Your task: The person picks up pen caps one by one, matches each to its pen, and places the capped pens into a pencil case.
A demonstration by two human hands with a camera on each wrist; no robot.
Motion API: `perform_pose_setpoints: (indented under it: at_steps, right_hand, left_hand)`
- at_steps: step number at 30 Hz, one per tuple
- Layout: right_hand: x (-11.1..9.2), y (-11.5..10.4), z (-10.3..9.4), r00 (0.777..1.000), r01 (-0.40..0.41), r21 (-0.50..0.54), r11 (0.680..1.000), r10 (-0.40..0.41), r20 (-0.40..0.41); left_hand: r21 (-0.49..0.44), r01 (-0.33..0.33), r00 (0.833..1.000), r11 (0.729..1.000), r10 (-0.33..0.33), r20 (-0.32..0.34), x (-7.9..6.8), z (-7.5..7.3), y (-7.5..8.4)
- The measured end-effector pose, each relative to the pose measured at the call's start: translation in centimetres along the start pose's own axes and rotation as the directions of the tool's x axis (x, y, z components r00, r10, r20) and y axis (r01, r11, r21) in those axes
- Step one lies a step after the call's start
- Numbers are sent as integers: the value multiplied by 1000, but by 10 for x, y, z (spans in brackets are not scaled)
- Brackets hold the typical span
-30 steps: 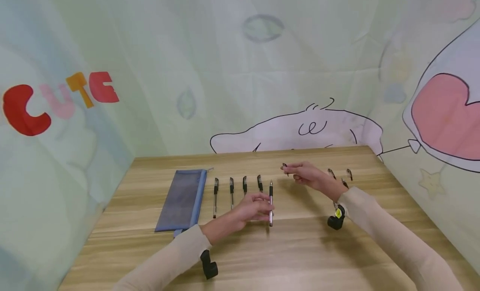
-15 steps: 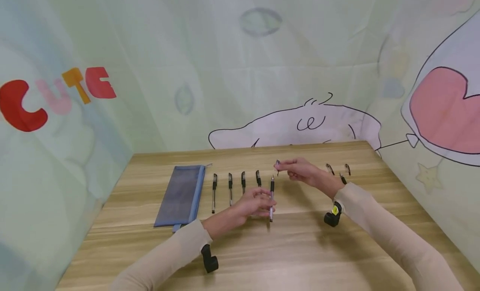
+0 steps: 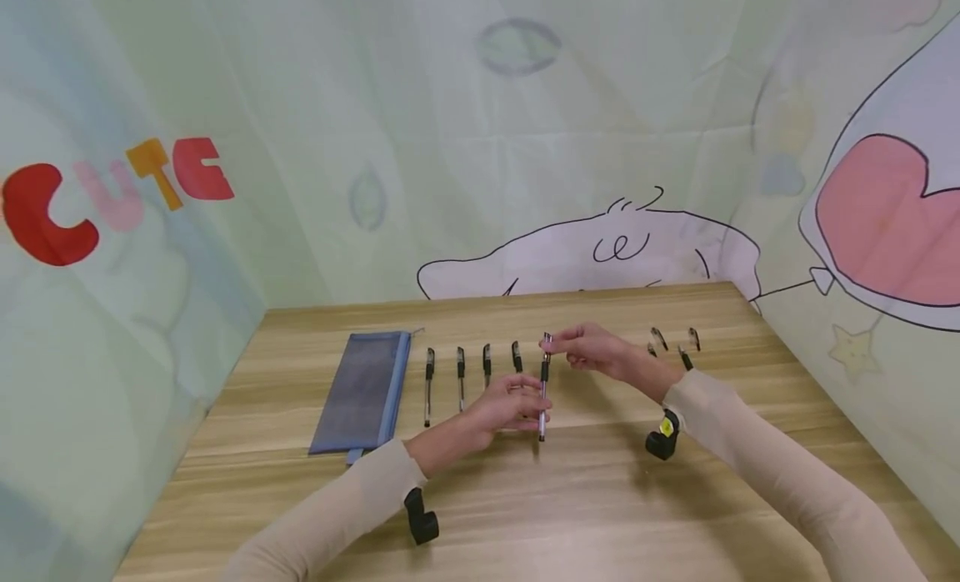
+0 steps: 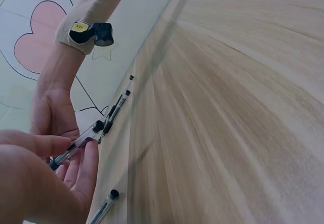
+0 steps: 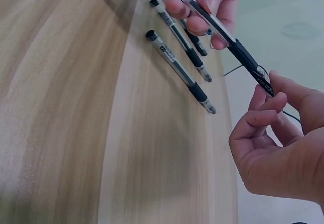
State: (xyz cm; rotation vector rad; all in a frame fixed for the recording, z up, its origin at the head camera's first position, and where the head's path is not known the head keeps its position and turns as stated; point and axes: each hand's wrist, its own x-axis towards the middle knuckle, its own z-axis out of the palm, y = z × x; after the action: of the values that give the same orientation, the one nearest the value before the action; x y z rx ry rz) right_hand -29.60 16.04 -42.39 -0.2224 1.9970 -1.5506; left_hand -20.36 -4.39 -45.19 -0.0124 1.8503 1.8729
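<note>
My left hand pinches a clear-barrelled pen with a black grip, held tip end away from me above the table. The fingers of my right hand pinch a black-ended clear pen cap. In the right wrist view the cap sits over the pen's tip end, in line with the barrel and meeting the black grip. To the left, several capped pens lie in a row, the nearest partly behind my left hand. Past my right wrist lie loose caps and an uncapped pen, partly hidden by the sleeve.
A blue mesh zip pencil case lies flat at the left of the wooden table. A printed cloth backdrop rises behind the table and along both sides. A wrist camera hangs below each sleeve cuff.
My right hand has moved left and slightly down with the cap, bringing it from apart in the air onto the pen's tip. The left hand keeps its hold on the pen, nearly still.
</note>
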Motion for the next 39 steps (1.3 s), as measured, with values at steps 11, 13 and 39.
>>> perform_pose_setpoints:
  at_steps: [11,13,39]
  right_hand:
    - [2,4,6,998,53,-11,999,-53,17]
    - [1,6,7,997,73,-29,997,-74,-22]
    - [-7,9,39,977,27,66,997,-13,-214]
  left_hand:
    - [-1,-47,999,999,47,-20,2,-1,-7]
    - [-9,-60,998,998,60,-13,3,2,-8]
    - [134,-50,999,990,50,0,3,-9,9]
